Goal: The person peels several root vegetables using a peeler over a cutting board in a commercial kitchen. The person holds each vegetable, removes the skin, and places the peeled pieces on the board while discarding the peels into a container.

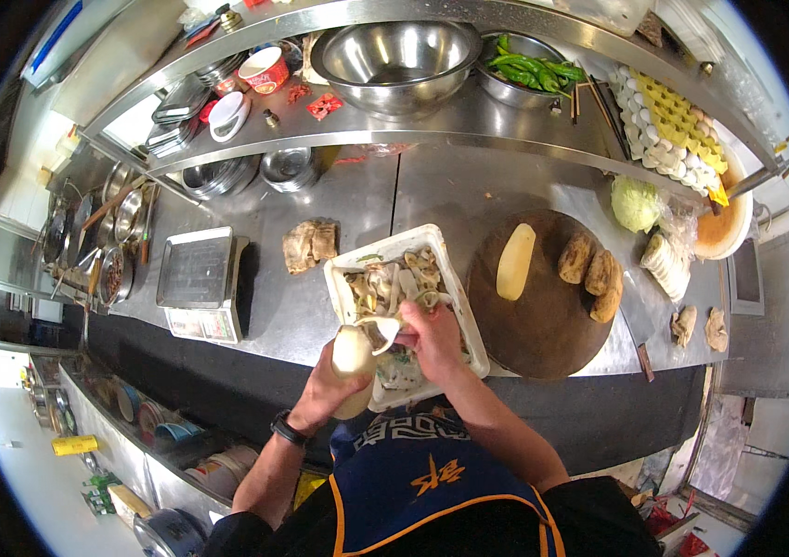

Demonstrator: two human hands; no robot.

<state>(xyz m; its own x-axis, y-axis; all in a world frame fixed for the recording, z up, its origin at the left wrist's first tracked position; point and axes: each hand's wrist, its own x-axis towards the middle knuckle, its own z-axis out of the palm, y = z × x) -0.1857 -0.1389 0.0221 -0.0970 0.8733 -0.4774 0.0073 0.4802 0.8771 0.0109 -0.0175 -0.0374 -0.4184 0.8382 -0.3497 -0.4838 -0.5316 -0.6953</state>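
Note:
My left hand (328,390) is wrapped around a pale, peeled root vegetable (351,351), held upright over the near left side of a white plastic tub (479,341). A white peeler (387,333) is in my right hand (431,341), its head close to the vegetable's upper end; whether they touch is unclear. Vegetable scraps and peelings (394,282) lie inside the tub. Right of it, a round wooden chopping board (506,338) carries one peeled yellowish root vegetable (515,261) and several unpeeled brown ones (598,271).
A cleaver (635,313) lies right of the board, its handle over the counter's front edge. Left stand a weighing scale (196,271) and a brown block (311,245). Cabbage (635,203) sits at right. An overhead shelf (429,136) holds a steel bowl (398,66), green peppers (530,68) and egg trays (673,129).

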